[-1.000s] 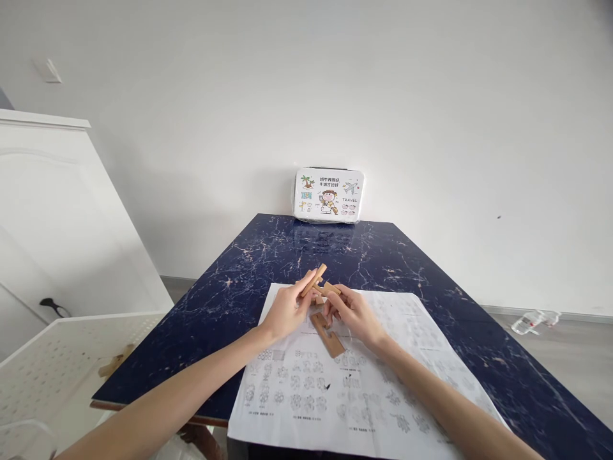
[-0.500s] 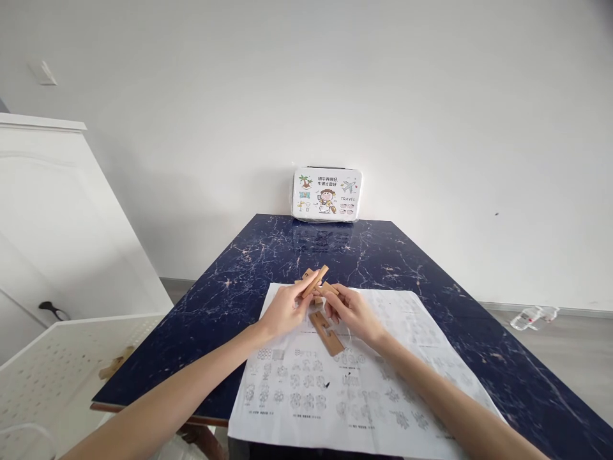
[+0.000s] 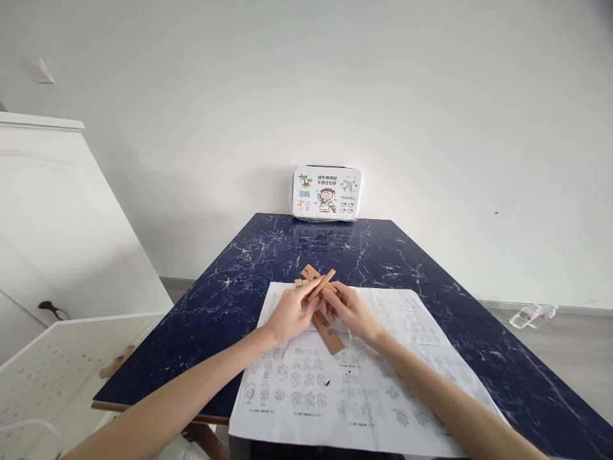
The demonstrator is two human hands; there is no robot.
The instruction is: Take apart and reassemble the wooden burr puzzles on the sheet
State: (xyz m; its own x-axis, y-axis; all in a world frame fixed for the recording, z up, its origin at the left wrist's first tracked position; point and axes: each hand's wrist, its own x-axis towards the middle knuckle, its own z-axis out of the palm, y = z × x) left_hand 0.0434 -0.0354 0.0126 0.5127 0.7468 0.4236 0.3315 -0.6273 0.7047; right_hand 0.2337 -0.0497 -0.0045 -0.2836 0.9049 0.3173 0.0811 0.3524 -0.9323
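Observation:
My left hand (image 3: 288, 314) pinches a long wooden puzzle stick (image 3: 322, 285) that slants up to the right. My right hand (image 3: 351, 311) is closed on another small wooden piece right beside it, mostly hidden by the fingers, and the two pieces meet between my hands. A notched wooden bar (image 3: 329, 333) lies flat on the printed instruction sheet (image 3: 354, 377) just below my hands. More wooden pieces (image 3: 306, 274) rest on the table just beyond the fingers.
The sheet covers the near part of a dark blue marble table (image 3: 230, 287). A white illustrated box (image 3: 327, 193) leans against the far wall. A white perforated rack (image 3: 57, 358) stands at the left, and a plastic bottle (image 3: 530, 314) lies on the floor at the right.
My hands have drawn closer together and slightly lower. The stick in my left hand has shifted right and tilted flatter against the right hand's piece.

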